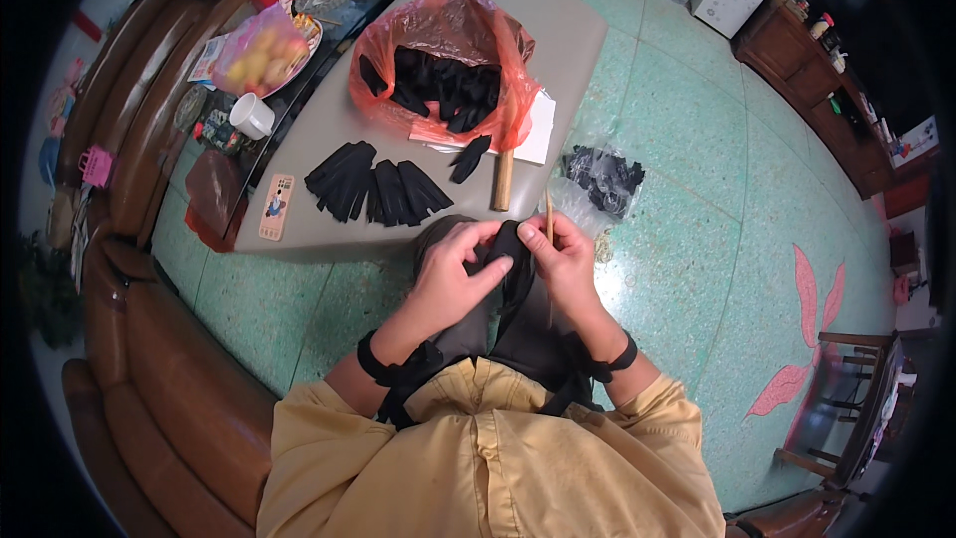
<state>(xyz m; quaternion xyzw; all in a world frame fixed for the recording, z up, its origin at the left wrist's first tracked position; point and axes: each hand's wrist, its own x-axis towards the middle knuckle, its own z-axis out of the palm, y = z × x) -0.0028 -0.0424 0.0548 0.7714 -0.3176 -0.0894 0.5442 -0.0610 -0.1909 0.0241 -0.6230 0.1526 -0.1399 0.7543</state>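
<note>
Over green terrazzo floor (697, 269), crumpled black fabric piece (506, 244) between hands (508, 264).

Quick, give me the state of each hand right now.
Left hand: closed on the black fabric piece.
Right hand: closed on the thin wooden stick, also touching the fabric.

Black fabric piece (506, 244): small, dark, bunched, pinched between both hands just off the table's near edge, over the lap. Thin wooden stick (549, 219): light brown, slender, roughly upright, top end poking up beside the right fingers, touching the fabric; its lower part runs down behind the hand, partly hidden.
</note>
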